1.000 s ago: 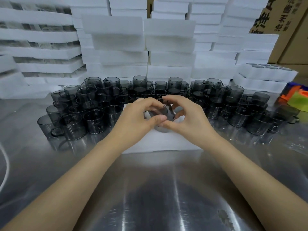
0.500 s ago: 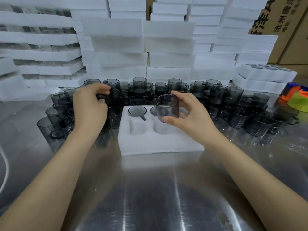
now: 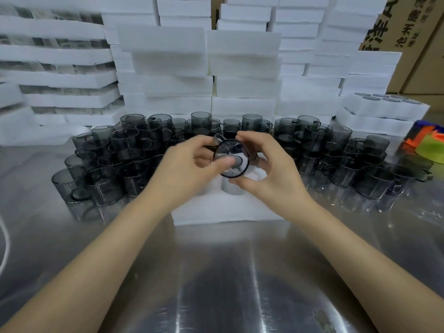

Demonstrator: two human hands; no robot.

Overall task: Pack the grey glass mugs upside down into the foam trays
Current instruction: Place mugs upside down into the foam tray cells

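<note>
Midway along a packing bench, a thin white cable (image 3: 5, 241) curls at the far left edge, beside stacked white foam slabs (image 3: 60, 78) with glassware sandwiched between the layers. Next comes a crowded left cluster of smoky grey glass mugs (image 3: 103, 174), cylindrical, thin-walled and loop-handled, standing upright and touching one another. The person's left hand (image 3: 189, 164) is curled, thumb and fingers pinching the near side of a single grey glass mug (image 3: 234, 150); motion blur hides exactly where the fingertips sit. That mug is held in the air just above a white foam tray (image 3: 228, 212), tipped so its round, dark-rimmed mouth faces the camera. The right hand (image 3: 271, 174) grips it from the other side, thumb under the rim and fingers arched over the top. Soft, matte and rectangular, the tray lies between the forearms, with a round pocket (image 3: 231, 189) showing under the mug. A right cluster of grey glass mugs (image 3: 348, 159) stands beyond the right hand, followed by a packed foam tray (image 3: 384, 104) showing flat grey discs in its top, an orange and lime-green plastic object (image 3: 430, 145), and brown cardboard boxes (image 3: 413, 32) printed with dark characters. The mugs and tray rest on a brushed stainless-steel table (image 3: 228, 272), streaked with reflections and bearing a dull smudge (image 3: 324, 320) near the front right. Behind, a wall of white foam blocks (image 3: 242, 68) rises out of frame.
</note>
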